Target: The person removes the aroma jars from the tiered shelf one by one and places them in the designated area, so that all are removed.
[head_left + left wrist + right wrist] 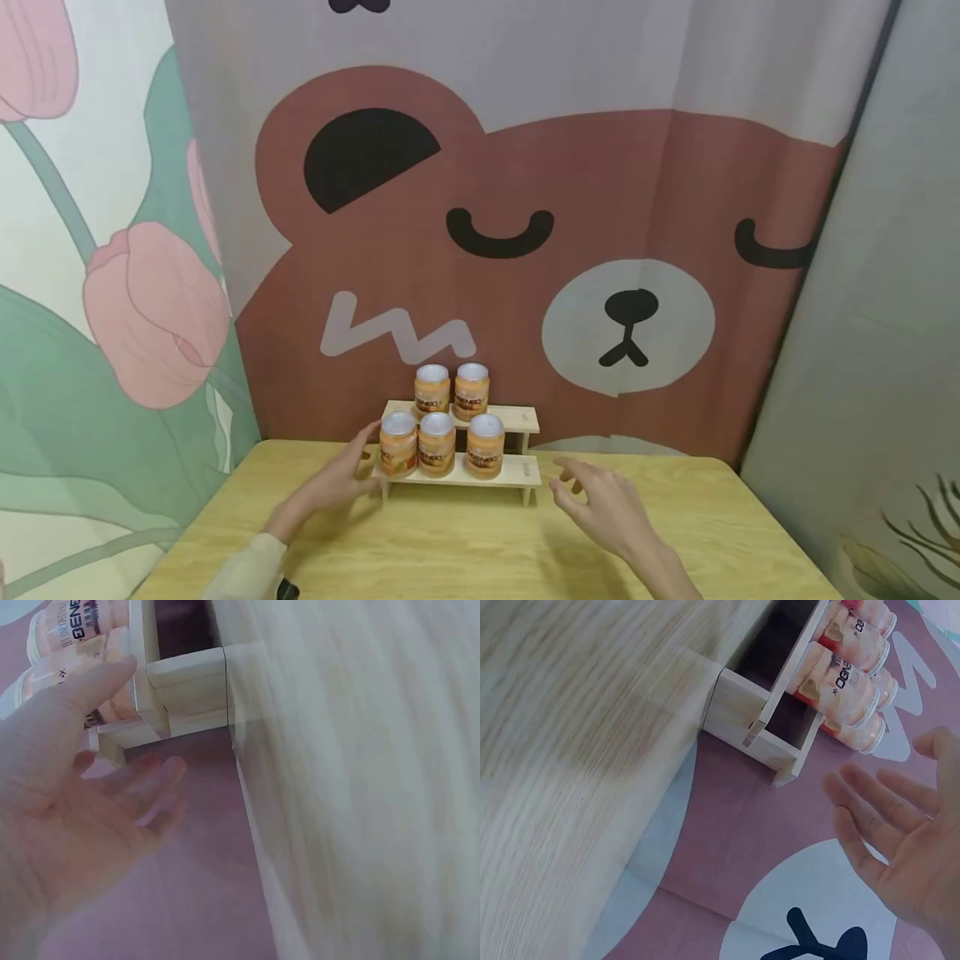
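A two-step wooden stand (pixel 510 472) holds orange cans with silver tops. Three stand on the lower step, among them the left can (pixel 398 450), the middle can (pixel 437 450) and the right can (pixel 485 452), with a wider gap before the right one. Two back cans (pixel 471 396) are on the upper step. My left hand (pixel 339 477) is at the stand's left end, fingers spread; in the left wrist view its thumb (pixel 105 681) lies right at the lower step's edge beside a can. Off the stand's right end, my right hand (pixel 606 505) hovers with loosely bent fingers, holding nothing.
The stand sits toward the back of a light wooden table (pixel 450 550). Behind it hangs a curtain with a brown bear (pixel 600 200). A tulip-print curtain (pixel 161 317) is on the left and a grey one (pixel 862 333) on the right.
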